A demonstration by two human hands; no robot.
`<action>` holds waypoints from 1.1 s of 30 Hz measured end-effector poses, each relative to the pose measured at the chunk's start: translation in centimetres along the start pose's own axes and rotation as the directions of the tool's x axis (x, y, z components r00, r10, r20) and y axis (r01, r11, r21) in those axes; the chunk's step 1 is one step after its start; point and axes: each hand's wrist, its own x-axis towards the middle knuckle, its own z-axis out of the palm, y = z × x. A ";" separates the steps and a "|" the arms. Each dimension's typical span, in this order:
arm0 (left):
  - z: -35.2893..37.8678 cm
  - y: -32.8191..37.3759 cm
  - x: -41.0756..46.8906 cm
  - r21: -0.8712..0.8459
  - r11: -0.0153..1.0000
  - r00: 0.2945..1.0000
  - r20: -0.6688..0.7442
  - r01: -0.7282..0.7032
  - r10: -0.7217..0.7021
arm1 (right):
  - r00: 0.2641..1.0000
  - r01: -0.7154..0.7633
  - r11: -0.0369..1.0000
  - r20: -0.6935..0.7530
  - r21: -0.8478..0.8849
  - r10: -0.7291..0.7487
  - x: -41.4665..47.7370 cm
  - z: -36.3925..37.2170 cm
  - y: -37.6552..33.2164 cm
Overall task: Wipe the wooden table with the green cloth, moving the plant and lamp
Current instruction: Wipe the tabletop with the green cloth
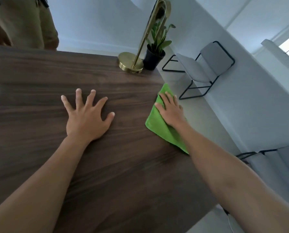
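Observation:
The dark wooden table (39,91) fills most of the view. A green cloth (157,126) lies at the table's right edge, partly hanging over it. My right hand (171,111) presses flat on the cloth, fingers spread and pointing away from me. My left hand (88,115) rests flat on bare wood near the middle, fingers apart, holding nothing. At the far right corner stands a brass lamp (131,62) with a round base and slanted stem. Right beside it is a small plant (154,55) in a black pot.
A person in khaki trousers (23,22) stands at the table's far left side. Two grey chairs with black frames (206,68) line the white wall on the right, beyond the table edge. Another grey chair (274,167) is at the near right.

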 end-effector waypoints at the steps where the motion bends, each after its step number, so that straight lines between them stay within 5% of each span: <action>1: 0.1 0.0 -0.1 -0.001 1.000 1.000 -0.003 -0.025 0.025 | 1.000 0.000 1.000 0.013 -0.013 0.000 0.0 0.2 -1.3; 8: 0.0 0.2 -3.3 -0.027 0.999 0.999 -0.018 -0.039 0.038 | 0.912 0.411 0.911 0.016 -0.044 -0.410 -19.6 2.1 0.8; 13: 0.3 1.5 -7.4 -0.041 0.999 0.999 -0.038 0.023 -0.024 | 0.958 0.280 0.957 0.081 -0.070 -0.274 -18.8 0.3 11.2; 19: 0.5 3.3 -12.4 -0.037 0.996 0.994 -0.065 0.087 -0.089 | 0.992 0.116 0.993 0.042 -0.013 -0.116 -12.1 0.9 7.3; 23: 0.3 3.7 -14.9 -0.032 0.994 0.992 -0.060 0.108 -0.110 | 0.932 0.362 0.930 0.030 -0.058 -0.361 -21.3 2.3 5.0; 27: 0.1 3.6 -17.6 -0.044 0.992 0.990 -0.065 0.119 -0.122 | 0.879 0.476 0.877 0.021 -0.061 -0.476 -29.3 3.2 10.5; 33: 0.5 4.4 -20.1 -0.092 0.982 0.978 -0.113 0.165 -0.175 | 0.983 0.168 0.985 0.086 -0.043 -0.163 -20.7 0.8 12.7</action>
